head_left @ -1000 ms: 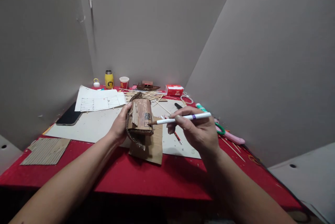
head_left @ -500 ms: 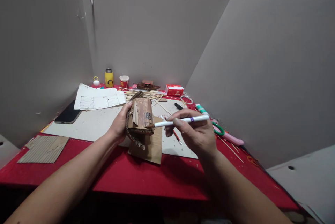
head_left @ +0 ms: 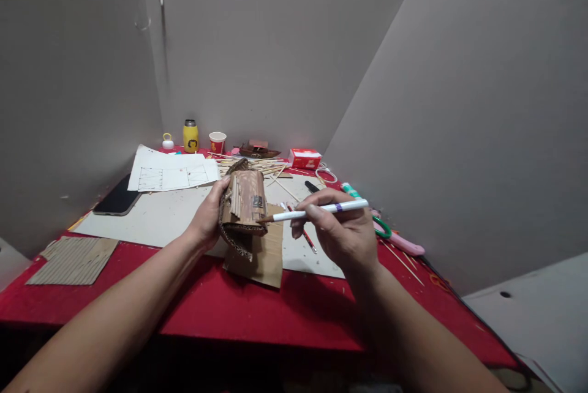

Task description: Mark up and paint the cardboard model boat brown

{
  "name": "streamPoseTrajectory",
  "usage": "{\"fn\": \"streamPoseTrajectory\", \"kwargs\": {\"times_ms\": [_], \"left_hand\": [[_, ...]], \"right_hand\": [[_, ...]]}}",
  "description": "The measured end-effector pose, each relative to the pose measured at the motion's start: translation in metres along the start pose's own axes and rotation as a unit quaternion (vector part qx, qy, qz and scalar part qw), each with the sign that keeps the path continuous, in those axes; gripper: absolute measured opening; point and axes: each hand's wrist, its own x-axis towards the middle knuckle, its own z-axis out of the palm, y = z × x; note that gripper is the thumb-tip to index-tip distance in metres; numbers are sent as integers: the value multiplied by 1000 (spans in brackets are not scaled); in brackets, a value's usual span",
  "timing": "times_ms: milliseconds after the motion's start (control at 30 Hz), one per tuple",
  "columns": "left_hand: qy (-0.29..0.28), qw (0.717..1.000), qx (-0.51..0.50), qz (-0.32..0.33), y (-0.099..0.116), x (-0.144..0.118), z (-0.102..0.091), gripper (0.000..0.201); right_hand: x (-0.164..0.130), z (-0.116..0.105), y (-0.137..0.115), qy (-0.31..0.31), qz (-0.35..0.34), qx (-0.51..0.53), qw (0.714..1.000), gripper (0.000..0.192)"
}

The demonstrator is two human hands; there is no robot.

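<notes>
The left hand (head_left: 209, 218) grips the cardboard model (head_left: 245, 203) above the table's (head_left: 257, 313) middle. The right hand (head_left: 342, 231) pinches a white paintbrush (head_left: 316, 210), its tip at the model's lower right edge. The model looks partly brown; much seems left.

Your left hand (head_left: 209, 218) curls its fingers in a clasp, forearm stretched forward; your right hand (head_left: 342, 234) pinches thumb against fingertips, wrist bent inward.
</notes>
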Motion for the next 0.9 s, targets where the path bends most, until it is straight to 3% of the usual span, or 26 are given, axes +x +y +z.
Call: {"fn": "streamPoseTrajectory", "kwargs": {"times_ms": [567,733,900], "left_hand": [[4,1000,1,13,0,0,1,25],[-13,1000,14,12,-2,1,0,26],[6,1000,10,14,-1,-1,0,27]], "right_hand": [[1,-3,1,8,0,18,1000,9],[0,2,2,-21,22,12,999,9],[0,0,4,-3,12,22,1000,9]]}}
